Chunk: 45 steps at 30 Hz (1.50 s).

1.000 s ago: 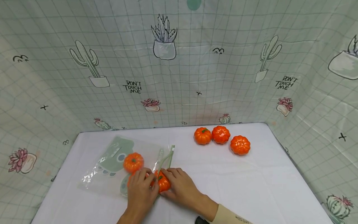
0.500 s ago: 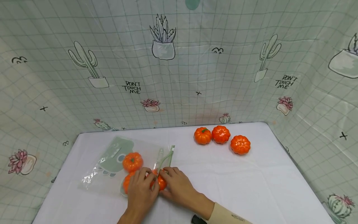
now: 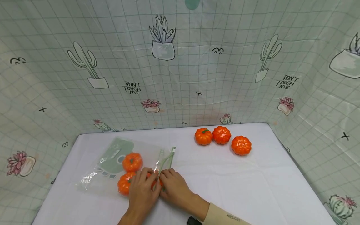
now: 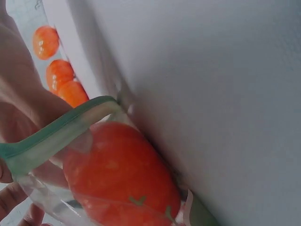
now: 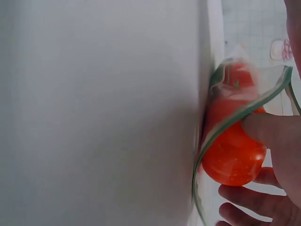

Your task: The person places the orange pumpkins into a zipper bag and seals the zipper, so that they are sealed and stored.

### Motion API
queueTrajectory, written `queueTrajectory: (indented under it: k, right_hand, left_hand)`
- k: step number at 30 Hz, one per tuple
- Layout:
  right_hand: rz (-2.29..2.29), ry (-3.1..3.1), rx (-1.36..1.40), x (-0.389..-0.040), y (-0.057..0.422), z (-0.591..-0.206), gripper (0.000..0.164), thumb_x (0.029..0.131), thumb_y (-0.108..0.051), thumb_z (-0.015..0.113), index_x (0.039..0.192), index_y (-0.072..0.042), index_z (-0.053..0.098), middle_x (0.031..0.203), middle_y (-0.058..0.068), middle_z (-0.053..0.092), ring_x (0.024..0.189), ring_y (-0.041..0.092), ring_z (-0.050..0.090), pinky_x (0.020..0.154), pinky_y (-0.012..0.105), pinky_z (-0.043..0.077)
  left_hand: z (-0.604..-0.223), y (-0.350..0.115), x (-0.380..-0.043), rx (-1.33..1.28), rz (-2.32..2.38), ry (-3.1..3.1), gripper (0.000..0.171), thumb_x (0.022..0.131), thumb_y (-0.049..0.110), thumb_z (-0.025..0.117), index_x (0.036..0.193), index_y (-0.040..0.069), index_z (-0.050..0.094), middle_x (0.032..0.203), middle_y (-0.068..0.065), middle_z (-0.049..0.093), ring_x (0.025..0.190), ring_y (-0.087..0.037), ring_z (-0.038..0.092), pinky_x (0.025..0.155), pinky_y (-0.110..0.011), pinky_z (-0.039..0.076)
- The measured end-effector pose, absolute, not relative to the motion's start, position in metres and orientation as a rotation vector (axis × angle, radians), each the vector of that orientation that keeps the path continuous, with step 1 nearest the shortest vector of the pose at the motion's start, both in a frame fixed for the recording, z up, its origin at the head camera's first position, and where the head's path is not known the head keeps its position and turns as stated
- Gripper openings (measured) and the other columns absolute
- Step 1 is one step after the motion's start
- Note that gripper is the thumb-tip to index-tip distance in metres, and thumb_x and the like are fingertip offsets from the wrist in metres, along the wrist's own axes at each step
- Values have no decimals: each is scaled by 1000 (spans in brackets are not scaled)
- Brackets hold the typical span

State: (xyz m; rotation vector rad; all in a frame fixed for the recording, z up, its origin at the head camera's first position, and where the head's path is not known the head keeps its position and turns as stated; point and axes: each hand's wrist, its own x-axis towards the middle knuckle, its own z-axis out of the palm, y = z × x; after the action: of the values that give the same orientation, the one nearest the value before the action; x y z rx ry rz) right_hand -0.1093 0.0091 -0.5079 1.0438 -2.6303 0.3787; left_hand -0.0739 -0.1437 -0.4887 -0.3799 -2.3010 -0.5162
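A clear zip bag (image 3: 113,159) with a green dinosaur print lies flat on the left of the table. Two small orange pumpkins, one at the back (image 3: 132,162) and one nearer (image 3: 124,183), are inside it. My left hand (image 3: 142,190) grips the bag's edge by its mouth. My right hand (image 3: 175,189) holds another pumpkin (image 5: 235,155) between thumb and fingers. That pumpkin is partly within the bag's green-rimmed mouth, and the hands cover most of it in the head view. The left wrist view shows a pumpkin (image 4: 122,174) through the clear plastic below the green rim (image 4: 61,125).
Three more pumpkins stand at the back right of the white table (image 3: 225,175): one with a green stem (image 3: 203,136), one beside it (image 3: 221,135), and one slightly apart (image 3: 241,145). A cactus-print cloth (image 3: 180,75) surrounds the table's back and sides.
My right hand has moved left, pushing its pumpkin further into the bag's mouth. The nearer pumpkin in the bag has shifted left, out from behind my left hand, which stays nearly still.
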Motion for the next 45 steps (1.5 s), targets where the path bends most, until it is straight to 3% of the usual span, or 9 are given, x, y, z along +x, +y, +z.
queueTrajectory:
  k: [10,17,26,45]
  right_hand:
    - [456,-2675,992,-109,15,-509,48,91,-34,80,128,-6,69,120,2,70,108,20,64,90,34,54]
    - [455,-2659,1029,-110,13,-510,26,96,-32,74,114,-13,73,116,1,69,106,19,63,87,33,54]
    - [523,-2755,952,-121,38,-501,57,92,-35,81,140,-9,65,127,6,68,118,26,63,99,41,53]
    - [526,-2779,646,-158,129,-497,59,90,-29,84,140,-4,64,131,16,64,119,36,61,100,52,53]
  left_hand:
    - [-488,-144,-74,-375,-498,-2311,17,68,3,80,77,11,69,93,-6,62,77,-25,56,64,-38,46]
    - [-490,-143,-75,-365,-496,-2333,18,70,6,84,86,8,76,94,-7,62,79,-25,56,67,-40,47]
    - [-489,-143,-73,-356,-495,-2386,18,69,6,86,81,10,73,96,-7,61,83,-25,56,70,-42,49]
    - [-490,-144,-71,-339,-504,-2376,20,67,2,85,76,11,70,92,-5,59,80,-24,54,68,-40,46]
